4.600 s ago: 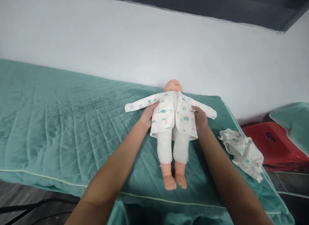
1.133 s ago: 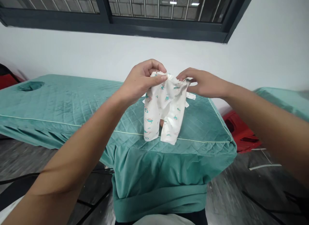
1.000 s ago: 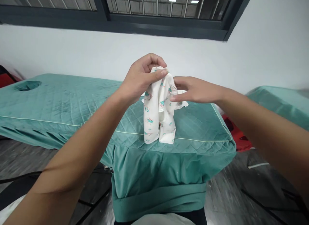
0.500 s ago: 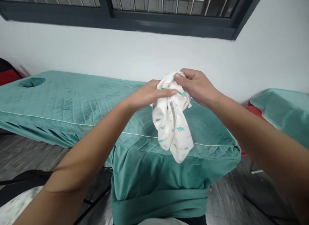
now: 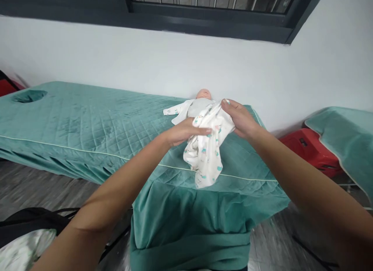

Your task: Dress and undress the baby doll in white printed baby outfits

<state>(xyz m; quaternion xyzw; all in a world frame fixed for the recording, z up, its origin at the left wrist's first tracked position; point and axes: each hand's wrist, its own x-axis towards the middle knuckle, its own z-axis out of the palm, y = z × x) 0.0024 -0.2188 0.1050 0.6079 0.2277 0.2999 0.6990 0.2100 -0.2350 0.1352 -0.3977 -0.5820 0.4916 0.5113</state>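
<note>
Between my hands hangs a white baby garment with small teal and pink prints, bunched at the top and loose below. My left hand grips its left side, with the thumb lying across the front. At the garment's upper right edge, my right hand pinches the cloth between thumb and fingers. Just behind it a baby doll lies on its back in a light top, its head toward the wall. One patterned sleeve stretches out to the left. The garment hides the doll's lower body.
The doll lies on a padded bed with a green quilted cover, which has a round hole at its left end. Behind are a white wall and a barred window. To the right stand a red plastic object and another green cover.
My hands have lowered slightly, and the right one has spread the garment's top outward. The doll behind, hidden earlier, now shows. The view has shifted a little.
</note>
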